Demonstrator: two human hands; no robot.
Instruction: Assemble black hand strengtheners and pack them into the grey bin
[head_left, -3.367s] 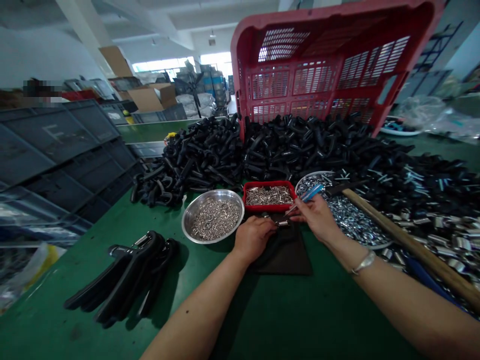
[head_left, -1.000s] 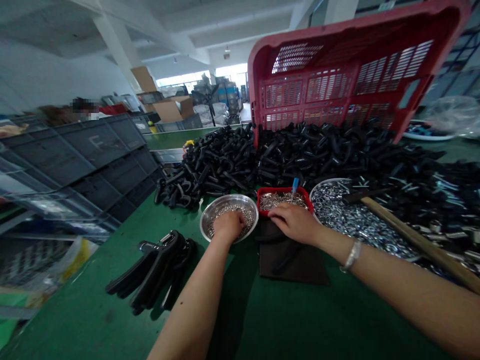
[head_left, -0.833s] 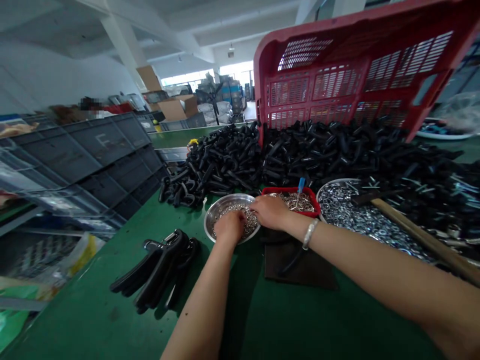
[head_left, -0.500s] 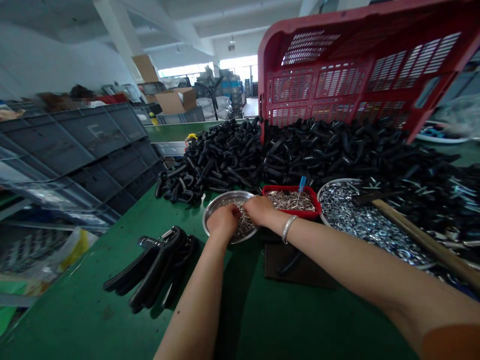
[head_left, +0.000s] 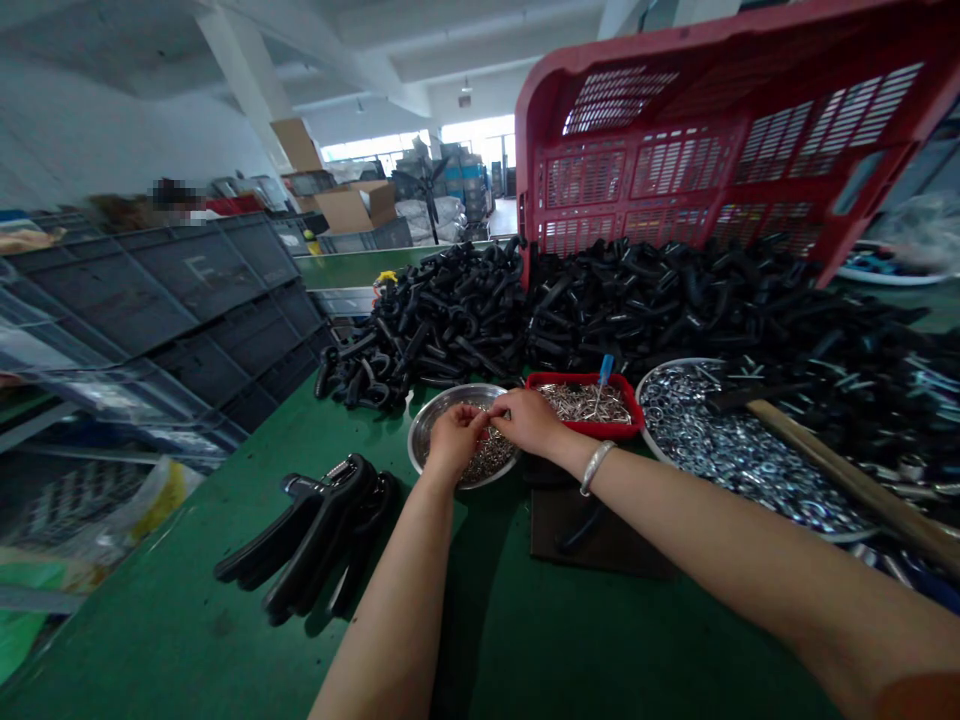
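Both hands are together over a round metal bowl [head_left: 417, 440] of small shiny metal parts. My left hand [head_left: 456, 440] has its fingers pinched, and whatever lies between the tips is too small to make out. Close on its right, my right hand [head_left: 525, 420] pinches too, its fingertips almost meeting the left ones; what it holds cannot be made out. A red tray [head_left: 634, 408] of metal pins, with a blue-handled screwdriver [head_left: 605, 368] standing in it, is just beyond my right hand. Black hand grips [head_left: 307, 540] with springs lie left of my left forearm.
A heap of black handles [head_left: 465, 310] covers the back of the green table [head_left: 187, 630], below a tipped red crate [head_left: 637, 165]. At right, a hammer [head_left: 840, 470] lies across a basin of metal rings [head_left: 720, 450]. Grey crates [head_left: 172, 290] stand left; a person [head_left: 176, 200] is behind.
My left hand has lifted slightly out of the metal parts, its fingers now more visible. My right hand has shifted a little right, and the fingertips of both hands now come together.
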